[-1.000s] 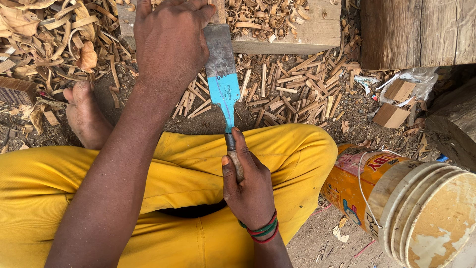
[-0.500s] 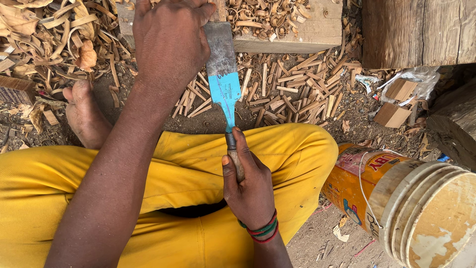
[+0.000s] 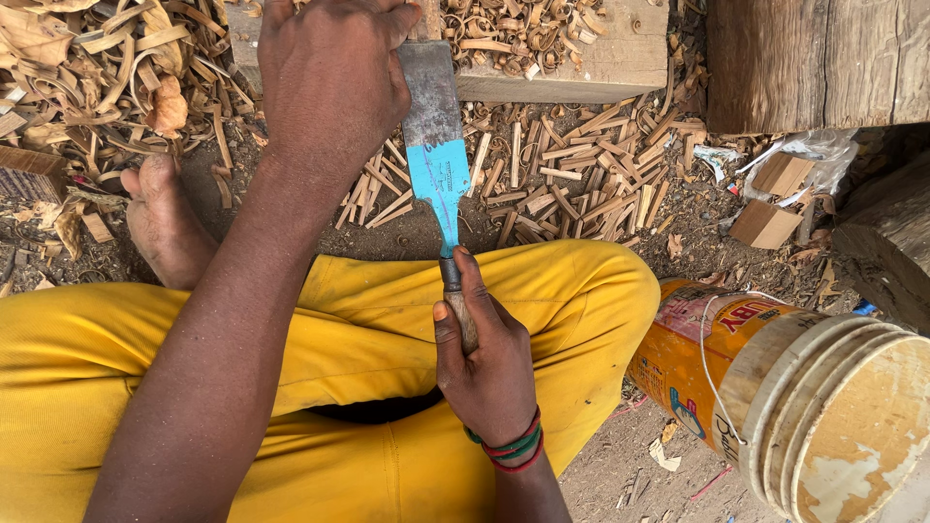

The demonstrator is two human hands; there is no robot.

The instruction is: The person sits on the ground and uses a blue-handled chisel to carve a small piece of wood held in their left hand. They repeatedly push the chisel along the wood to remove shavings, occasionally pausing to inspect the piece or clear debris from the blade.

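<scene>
Gripping a broad chisel (image 3: 436,155), blade part blue, part bare steel, over yellow trousers (image 3: 368,329): right hand (image 3: 489,363) closing round wooden handle, left hand (image 3: 329,77) pressing down on the blade top. Lying beyond: wood block (image 3: 601,63), split sticks (image 3: 581,169), curled shavings (image 3: 116,58); orange bucket (image 3: 775,387) tipping at right.

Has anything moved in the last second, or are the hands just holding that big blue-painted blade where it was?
Nothing visibly changed. The right hand still grips the wooden handle of the blade, and the left hand still presses on its upper end by the wooden block. The orange bucket and the wood chips lie as before.
</scene>
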